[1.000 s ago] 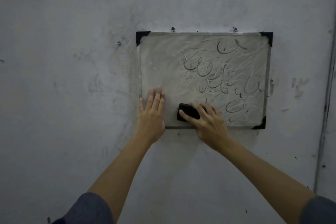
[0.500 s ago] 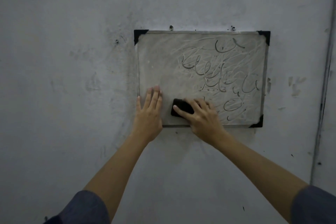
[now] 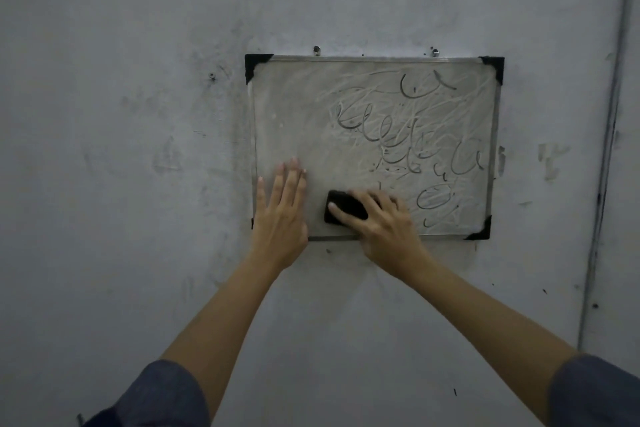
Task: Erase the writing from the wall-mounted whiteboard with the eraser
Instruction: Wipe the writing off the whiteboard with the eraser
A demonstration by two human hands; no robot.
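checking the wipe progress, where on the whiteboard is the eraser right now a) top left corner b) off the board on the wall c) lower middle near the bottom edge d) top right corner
c: the right hand holds the black eraser against the whiteboard just above its bottom edge, with the writing above and to its right.

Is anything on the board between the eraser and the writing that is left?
Nothing visible. The right hand holds the eraser on the whiteboard, with bare board up to the writing above right. The left hand lies flat on the other side.
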